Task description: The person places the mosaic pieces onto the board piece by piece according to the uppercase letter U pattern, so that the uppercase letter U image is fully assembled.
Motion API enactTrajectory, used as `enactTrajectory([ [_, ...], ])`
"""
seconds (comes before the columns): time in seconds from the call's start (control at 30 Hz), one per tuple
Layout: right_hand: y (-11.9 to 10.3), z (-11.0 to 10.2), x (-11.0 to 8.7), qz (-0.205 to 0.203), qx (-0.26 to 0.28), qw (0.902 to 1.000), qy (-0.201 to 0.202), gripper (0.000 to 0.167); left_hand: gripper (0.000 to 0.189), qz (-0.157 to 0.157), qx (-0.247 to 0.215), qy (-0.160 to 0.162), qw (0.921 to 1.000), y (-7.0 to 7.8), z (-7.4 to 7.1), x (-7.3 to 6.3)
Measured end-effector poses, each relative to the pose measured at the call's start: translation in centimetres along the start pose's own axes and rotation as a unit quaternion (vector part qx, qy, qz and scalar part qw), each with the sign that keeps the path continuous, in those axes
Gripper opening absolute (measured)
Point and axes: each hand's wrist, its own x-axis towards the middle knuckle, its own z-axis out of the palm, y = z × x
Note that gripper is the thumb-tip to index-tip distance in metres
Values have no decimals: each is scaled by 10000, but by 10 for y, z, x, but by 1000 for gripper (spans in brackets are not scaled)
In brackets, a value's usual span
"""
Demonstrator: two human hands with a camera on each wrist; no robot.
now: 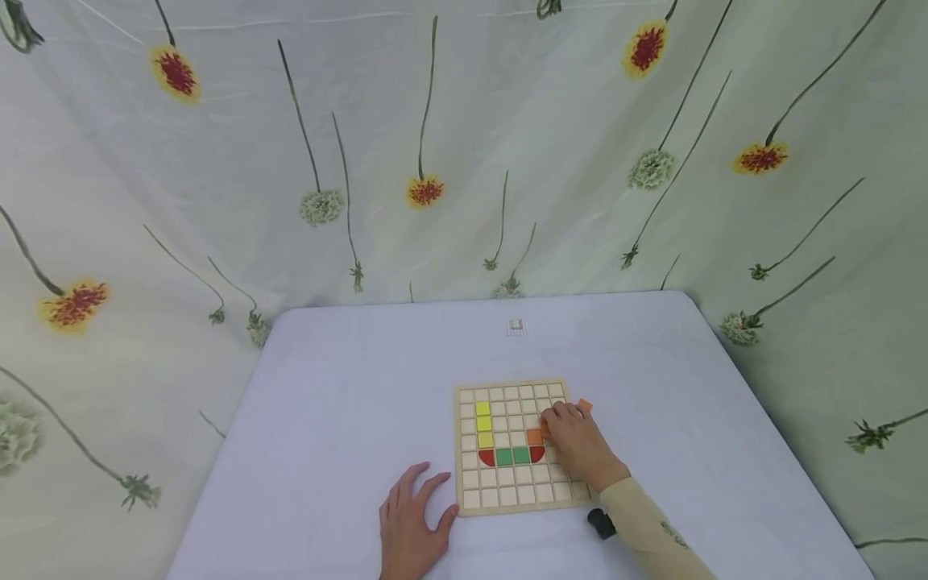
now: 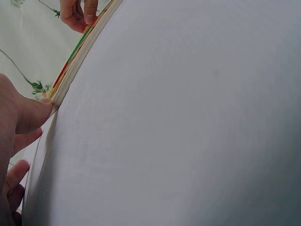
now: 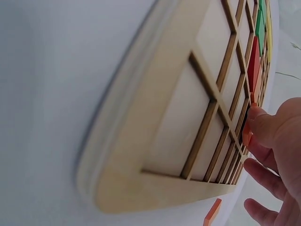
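Observation:
A wooden grid board (image 1: 500, 510) lies on the table. My right hand (image 1: 577, 441) is over its right side and pinches an orange tile (image 3: 247, 131) between thumb and finger, at the grid cells. My left hand (image 1: 410, 524) has its fingers spread beside the board's lower left corner, and its thumb (image 2: 35, 115) touches the corner. In the grid sit three yellow tiles (image 1: 483, 424) in a column, two green tiles (image 1: 503, 457) between red curved tiles (image 1: 486, 458), and an orange tile (image 1: 534, 437) above the right red one. My right hand hides some cells.
One loose orange tile (image 1: 585, 404) lies just off the board's right edge. A small black object (image 1: 601, 524) is at my right wrist. Farther back on the white table (image 1: 348, 379) is a small pale patterned square (image 1: 516, 326). A flowered cloth (image 1: 464, 121) hangs behind.

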Motion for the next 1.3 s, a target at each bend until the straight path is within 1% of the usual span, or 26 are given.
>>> enactTrajectory([
  [0.37, 1, -2, 3, -60, 19, 10000, 5, 19, 48, 41, -59, 68, 10000, -1, -2, 2],
  [0.53, 1, -1, 5, -23, -2, 10000, 27, 15, 48, 9, -30, 19, 10000, -1, -1, 3],
  [0.63, 0, -2, 6, -10, 113, 9999, 111, 13, 48, 10, -4, -6, 10000, -1, -1, 3],
  [0.7, -1, -2, 7, -52, 181, 9997, 172, 14, 48, -2, -8, -22, 10000, -1, -1, 2],
  [0.8, -3, -1, 8, -132, 140, 9996, 219, 18, 48, -13, -20, -20, 10000, -1, -2, 2],
  [0.93, -7, 0, 10, -158, 7, 9998, 153, 22, 47, -31, -26, -27, 10000, 0, -1, 0],
  [1.13, -10, 3, 14, -247, 11, 9995, 193, 12, 47, -40, -14, -19, 10000, 0, 0, -1],
  [1.3, -10, 5, 16, -311, -45, 9992, 243, 10, 47, -29, 32, -9, 10000, 1, -2, -1],
])
